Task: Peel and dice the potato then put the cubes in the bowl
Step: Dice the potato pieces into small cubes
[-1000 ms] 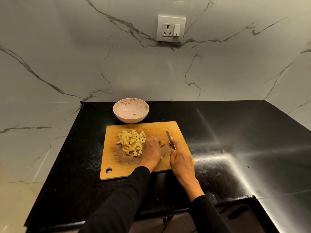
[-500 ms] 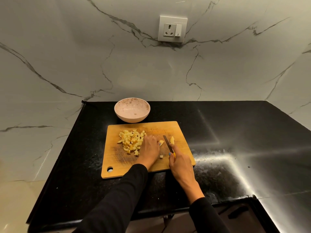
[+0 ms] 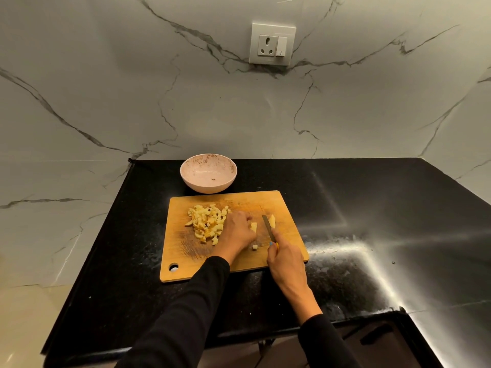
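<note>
No readable brand, label or writing is seen on anything in view. At the centre of the frame, a wooden cutting board (image 3: 233, 235) lies on a black countertop (image 3: 372, 221). A heap of potato cubes (image 3: 207, 221) sits on the board's left half. The left hand (image 3: 237, 231) is curled over a potato piece (image 3: 254, 227), just right of the heap. The right hand (image 3: 285, 258) is wrapped round the handle of a knife (image 3: 269, 231), whose blade lies between that piece and another slice (image 3: 272, 220). One loose cube (image 3: 254, 247) lies between the hands. A pale bowl (image 3: 208, 173) stands just above the board, with no cubes in it. A wall socket (image 3: 272, 44) is mounted on the marble wall (image 3: 106, 88) in the upper centre.
</note>
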